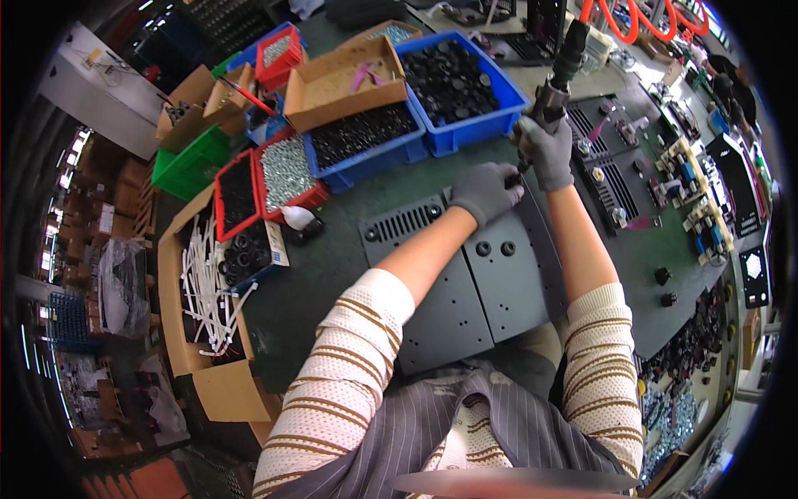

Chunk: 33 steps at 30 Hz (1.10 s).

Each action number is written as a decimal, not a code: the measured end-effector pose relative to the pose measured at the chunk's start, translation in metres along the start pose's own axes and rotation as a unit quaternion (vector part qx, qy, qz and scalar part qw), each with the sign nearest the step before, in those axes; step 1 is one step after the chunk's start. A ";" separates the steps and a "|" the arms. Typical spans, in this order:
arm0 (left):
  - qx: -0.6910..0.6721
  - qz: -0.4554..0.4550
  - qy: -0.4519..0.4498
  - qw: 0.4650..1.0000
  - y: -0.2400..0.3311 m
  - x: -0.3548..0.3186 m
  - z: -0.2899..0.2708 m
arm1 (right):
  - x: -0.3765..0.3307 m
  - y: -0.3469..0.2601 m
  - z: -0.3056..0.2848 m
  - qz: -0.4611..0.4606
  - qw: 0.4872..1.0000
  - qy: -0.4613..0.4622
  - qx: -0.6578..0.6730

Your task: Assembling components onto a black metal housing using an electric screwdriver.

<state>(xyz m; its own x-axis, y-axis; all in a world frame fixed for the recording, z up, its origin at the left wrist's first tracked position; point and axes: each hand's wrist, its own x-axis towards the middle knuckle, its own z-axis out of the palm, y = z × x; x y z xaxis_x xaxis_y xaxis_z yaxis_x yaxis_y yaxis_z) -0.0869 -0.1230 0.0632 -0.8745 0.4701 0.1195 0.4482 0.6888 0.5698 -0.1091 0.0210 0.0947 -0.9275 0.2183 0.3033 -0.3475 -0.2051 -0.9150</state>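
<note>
Power screwdriver (550, 103), hanging from an orange coiled hose (625, 27), sits in the right grip (544, 151), a grey-gloved hand closed round its lower body above the far end of the panels. The left grip (486, 193), also gloved, lies over the far edge with fingers curled in close to the driver's tip; whether they pinch a small fastener or only steady the spot I cannot tell, as the gloves hide it. The step in hand looks like driving or seating a fastener there, and the next move seems to call for a firm push along the driver's axis, bit square to the work, left fingertips clear of it. The driver's long axis slants in view from the hose end at upper right to the tip at lower left, so it points down toward the left fingers. Beneath, the two-knob panel (517, 291) and the slotted panel (432, 312) lie side by side, long axes running away from the body and leaning slightly left, near ends by the lap. Farther out on the green table (332, 237) stand a blue bin of round black parts (457, 126), a red tray of silver fasteners (319, 198) and, to the right, more slotted plates (617, 195).
</note>
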 end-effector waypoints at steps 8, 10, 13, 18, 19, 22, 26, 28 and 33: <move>-0.029 -0.014 0.022 0.999 -0.001 0.000 0.008 | 0.003 -0.014 0.009 -0.023 1.000 0.003 0.004; -0.034 -0.015 0.035 0.999 -0.005 0.002 0.011 | -0.014 -0.032 0.013 -0.042 0.996 0.069 0.048; -0.076 -0.030 -0.012 0.997 -0.012 0.012 0.008 | -0.061 -0.066 0.006 -0.126 0.983 0.046 0.124; -0.546 -0.240 -0.049 0.801 -0.019 0.025 -0.030 | -0.151 -0.094 0.000 -0.072 0.969 0.048 0.232; -0.603 -0.269 -0.046 0.750 -0.017 0.017 -0.038 | -0.164 -0.094 0.000 -0.071 0.969 0.060 0.230; -0.696 -0.286 -0.067 0.656 -0.012 -0.030 -0.057 | -0.193 -0.090 0.000 -0.056 0.957 0.062 0.279; -0.711 -0.240 -0.144 0.645 -0.014 -0.126 -0.073 | -0.217 -0.086 0.003 -0.013 0.962 0.093 0.256; -0.710 -0.252 -0.131 0.644 -0.015 -0.169 -0.077 | -0.221 -0.089 0.009 -0.009 0.964 0.078 0.255; -0.561 -0.292 -0.097 0.769 -0.002 -0.232 -0.064 | -0.223 -0.101 0.042 -0.032 0.953 0.015 0.300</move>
<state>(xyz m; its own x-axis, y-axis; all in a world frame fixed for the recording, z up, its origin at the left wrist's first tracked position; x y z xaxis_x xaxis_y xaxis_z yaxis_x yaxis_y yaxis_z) 0.1028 -0.2686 0.0861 -0.7731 0.4100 -0.4839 -0.5466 -0.0436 0.8363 0.1274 -0.0473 0.1306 -0.9005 0.2736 0.3379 -0.4277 -0.6974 -0.5750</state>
